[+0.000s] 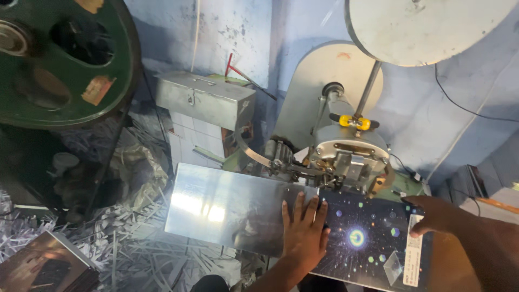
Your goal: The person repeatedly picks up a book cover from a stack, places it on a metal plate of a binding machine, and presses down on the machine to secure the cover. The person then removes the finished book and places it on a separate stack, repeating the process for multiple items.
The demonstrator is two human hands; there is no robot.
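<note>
polished steel forms the flat plate [227,208] of the worktop, and on its right end a dark cover board printed with a starry pattern [373,243] is laid, its far edge pushed up under the head of the small grey machine [348,154]. the left hand [304,235] is spread flat, fingers released and pressing down on the board's left edge where it meets the steel plate; nothing is grasped by it. the right hand [435,216] is rested on the board's right side near a white label strip [413,251], fingers loosely extended and touching the surface, not clenched. by the look of it the board has been positioned and is being held in place at the machine head, so the feeding seems just begun or under way; whether any of the edge has been worked already cannot be told. a similar dark board [43,265] is seen lower left among heaps of paper trimmings [140,243], beside a large green flywheel [65,59].
</note>
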